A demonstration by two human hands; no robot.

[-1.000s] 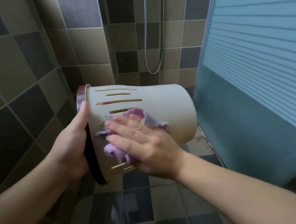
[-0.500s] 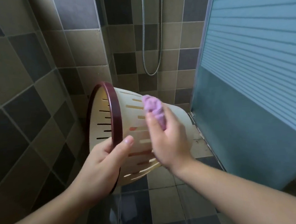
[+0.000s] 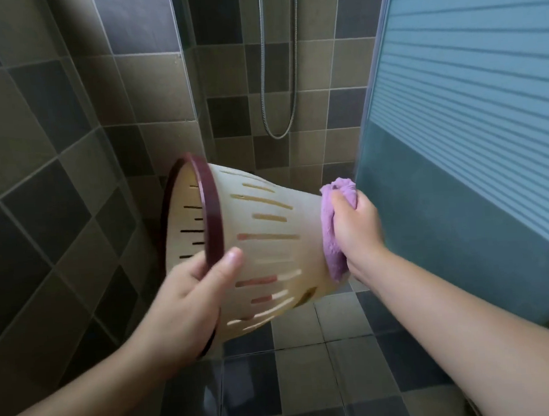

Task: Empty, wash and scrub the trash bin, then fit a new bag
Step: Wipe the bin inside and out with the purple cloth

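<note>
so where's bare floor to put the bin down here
Bare floor tiles lie between the two forearms, under the tilted bin, and run back toward the wall below the shower hose. It is tight on the left, where the bin's rim, gripped by the left hand, nears the tiled wall, and on the right, where the right hand holds the purple cloth beside the shower door.

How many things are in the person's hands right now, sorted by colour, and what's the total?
Cream with a maroon rim: 1, the trash bin, gripped at the rim by the left hand.
Purple: 1, the cloth, bunched in the right hand against the bin's base.
Total: 2
</note>
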